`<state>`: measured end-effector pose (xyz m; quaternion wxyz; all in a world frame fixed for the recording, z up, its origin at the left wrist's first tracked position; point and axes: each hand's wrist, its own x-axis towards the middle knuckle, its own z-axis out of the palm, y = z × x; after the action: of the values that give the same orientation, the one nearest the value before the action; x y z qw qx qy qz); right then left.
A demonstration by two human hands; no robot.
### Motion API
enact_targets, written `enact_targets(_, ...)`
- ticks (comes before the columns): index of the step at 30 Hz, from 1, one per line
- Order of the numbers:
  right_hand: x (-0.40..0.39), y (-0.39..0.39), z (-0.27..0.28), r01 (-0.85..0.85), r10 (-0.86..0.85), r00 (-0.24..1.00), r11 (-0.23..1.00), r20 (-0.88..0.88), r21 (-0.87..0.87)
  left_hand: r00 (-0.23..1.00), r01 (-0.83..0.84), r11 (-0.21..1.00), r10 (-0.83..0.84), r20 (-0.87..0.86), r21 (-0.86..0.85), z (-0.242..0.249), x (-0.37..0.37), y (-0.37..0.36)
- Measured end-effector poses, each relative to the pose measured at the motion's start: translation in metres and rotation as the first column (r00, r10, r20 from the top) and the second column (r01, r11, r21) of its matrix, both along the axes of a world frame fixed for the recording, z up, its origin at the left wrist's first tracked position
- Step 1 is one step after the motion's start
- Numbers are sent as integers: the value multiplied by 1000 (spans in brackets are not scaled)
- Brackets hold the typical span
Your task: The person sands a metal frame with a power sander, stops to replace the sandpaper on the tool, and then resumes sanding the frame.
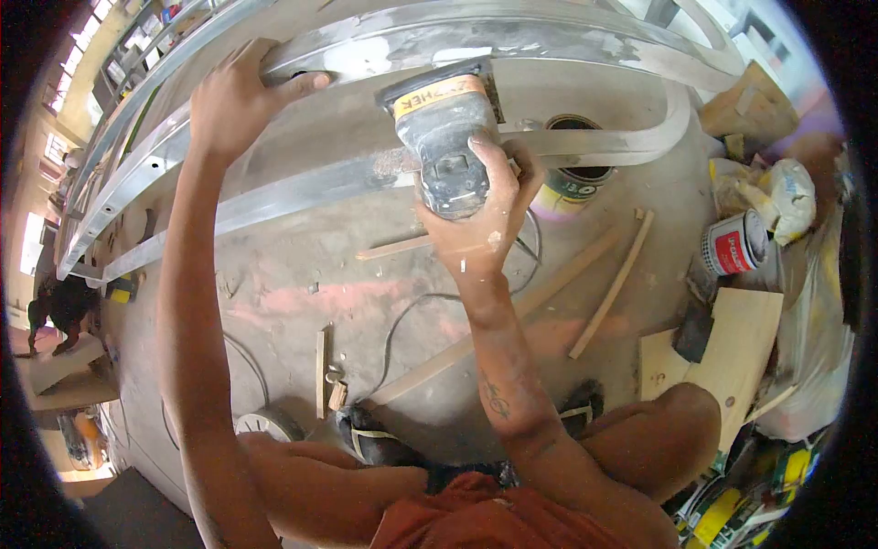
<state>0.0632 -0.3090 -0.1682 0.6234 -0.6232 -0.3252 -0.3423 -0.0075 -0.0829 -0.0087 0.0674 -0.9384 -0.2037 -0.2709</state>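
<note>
My right hand (489, 197) is wrapped round the body of an electric sander (445, 146), dusty black and grey with a yellow-orange label. The sander's flat pad points away from me, right at the upper rail of a metal frame (384, 57). That rail is bare grey with whitish patches along it. My left hand (233, 105) grips the same rail farther left, thumb laid along it and fingertips hidden over the far side. Below runs a lower rail (302, 195) of the frame, which bends round in a curve at the right.
Behind the lower rail stands an open paint can (574, 188). Wooden strips (611, 284) and a cable (395, 334) lie on the dusty floor (302, 274). At the right are a red-labelled can (734, 245), plastic bags (788, 197) and a wooden board (743, 357).
</note>
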Motion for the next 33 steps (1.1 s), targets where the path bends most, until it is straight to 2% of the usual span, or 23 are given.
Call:
enact_targets(7,-1,-2,10,-18,23,997,997,70,-73,998,37,999,-38,50,27,-3,0,6)
enact_targets(12,5,-9,9,43,-45,998,999,-37,-32,998,30,999,-32,46,31,-1,-1,3)
enact_targets(19,-8,-4,24,61,-61,998,996,-1,-72,998,34,999,-34,47,11,-1,-2,1)
enact_targets(22,-10,-4,27,79,-84,994,994,-65,-74,999,19,1000,-19,26,-1,0,-2,-1)
enact_targets(24,-8,-3,28,70,-68,991,997,-111,17,999,18,1000,-17,27,-2,-1,-2,1)
enact_targets(26,-9,-2,30,58,-56,991,998,-118,18,999,0,1000,0,35,3,-4,0,2)
enact_targets(28,-14,0,35,45,-42,991,999,-126,17,1000,-8,1000,8,20,-7,-1,-1,0)
enact_targets(30,-21,3,39,80,-88,988,994,-124,-73,1000,-17,1000,17,0,-20,0,-2,-1)
enact_targets(33,-25,5,37,46,-55,989,996,-140,-70,1000,23,999,-23,-18,-42,1,-4,6)
